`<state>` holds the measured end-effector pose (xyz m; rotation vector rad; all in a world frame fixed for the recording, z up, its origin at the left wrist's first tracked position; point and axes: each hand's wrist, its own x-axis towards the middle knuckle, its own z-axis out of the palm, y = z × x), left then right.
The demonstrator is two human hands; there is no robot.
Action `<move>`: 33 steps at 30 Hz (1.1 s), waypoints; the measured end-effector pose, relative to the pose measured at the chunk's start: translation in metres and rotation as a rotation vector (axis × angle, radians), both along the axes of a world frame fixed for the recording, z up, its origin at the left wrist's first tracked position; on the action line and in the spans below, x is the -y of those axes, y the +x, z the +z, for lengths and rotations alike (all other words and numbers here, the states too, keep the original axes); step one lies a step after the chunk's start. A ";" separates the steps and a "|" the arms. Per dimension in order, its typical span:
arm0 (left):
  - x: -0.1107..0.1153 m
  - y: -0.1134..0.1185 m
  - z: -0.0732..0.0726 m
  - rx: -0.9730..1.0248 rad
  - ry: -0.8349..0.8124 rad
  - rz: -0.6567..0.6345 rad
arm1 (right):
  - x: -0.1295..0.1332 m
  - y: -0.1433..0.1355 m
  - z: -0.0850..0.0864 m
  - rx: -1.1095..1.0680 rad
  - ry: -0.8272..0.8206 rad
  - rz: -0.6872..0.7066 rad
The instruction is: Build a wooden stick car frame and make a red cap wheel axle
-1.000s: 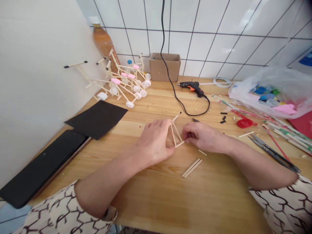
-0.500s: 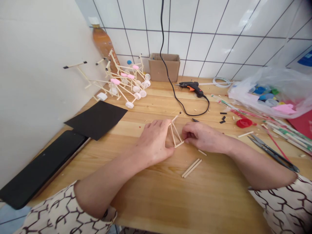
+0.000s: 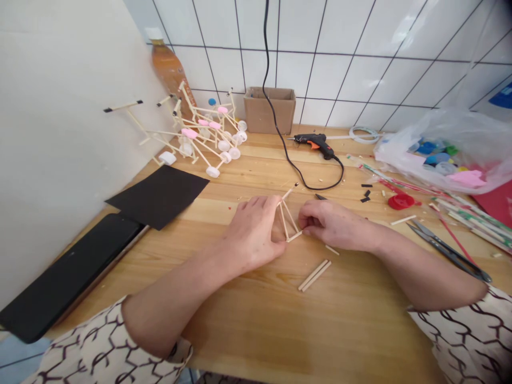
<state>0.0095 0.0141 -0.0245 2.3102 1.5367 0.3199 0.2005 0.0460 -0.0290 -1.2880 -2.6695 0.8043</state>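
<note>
A small frame of pale sticks (image 3: 291,220) with a triangular shape stands on the wooden table between my hands. My left hand (image 3: 258,232) grips its left side, fingers at the top and thumb near the lower corner. At the frame's lower right corner, my right hand (image 3: 326,223) is closed in a pinch with its fingertips touching the stick end. Two loose sticks (image 3: 314,276) lie side by side below the frame. A shorter stick (image 3: 332,250) rests under my right hand.
A black glue gun (image 3: 316,144) with a looping cable lies behind. Scissors (image 3: 448,250), a red ring (image 3: 401,201) and a plastic bag (image 3: 448,149) are at right. Stick models with wheels (image 3: 200,128), black paper (image 3: 160,194) and a phone (image 3: 76,272) are at left.
</note>
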 end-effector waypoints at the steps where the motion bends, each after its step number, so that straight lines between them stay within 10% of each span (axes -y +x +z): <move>1: 0.000 0.000 0.000 0.002 -0.001 0.000 | 0.000 0.000 0.000 0.001 -0.002 0.001; 33: 0.000 -0.001 -0.004 -0.006 0.003 0.005 | 0.000 0.001 -0.001 -0.010 -0.015 0.001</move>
